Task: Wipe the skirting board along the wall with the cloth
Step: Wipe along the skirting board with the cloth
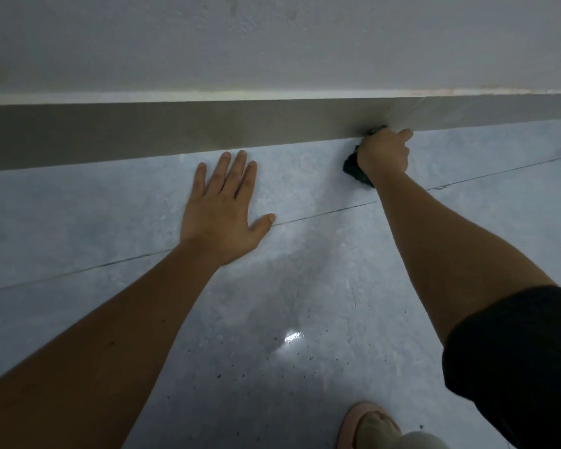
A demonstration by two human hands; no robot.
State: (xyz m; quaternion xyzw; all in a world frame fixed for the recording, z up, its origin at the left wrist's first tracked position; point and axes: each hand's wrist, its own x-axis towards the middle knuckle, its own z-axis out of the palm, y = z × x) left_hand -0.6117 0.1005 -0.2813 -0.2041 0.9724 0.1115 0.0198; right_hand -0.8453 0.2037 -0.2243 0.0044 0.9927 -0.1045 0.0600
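Green cloth (357,168) balled in our right hand (384,152) presses the skirting board (175,131); left hand (222,209) lies spread on the floor (305,286). How much board remains unwiped, we cannot tell.

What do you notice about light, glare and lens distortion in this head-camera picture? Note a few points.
Head view: dim overall, with one bright glare spot on the glossy floor; the wide lens makes the skirting board run at a slant; the dark cloth in the right hand loses detail in the low light; the left hand lies flat and fairly sharp.
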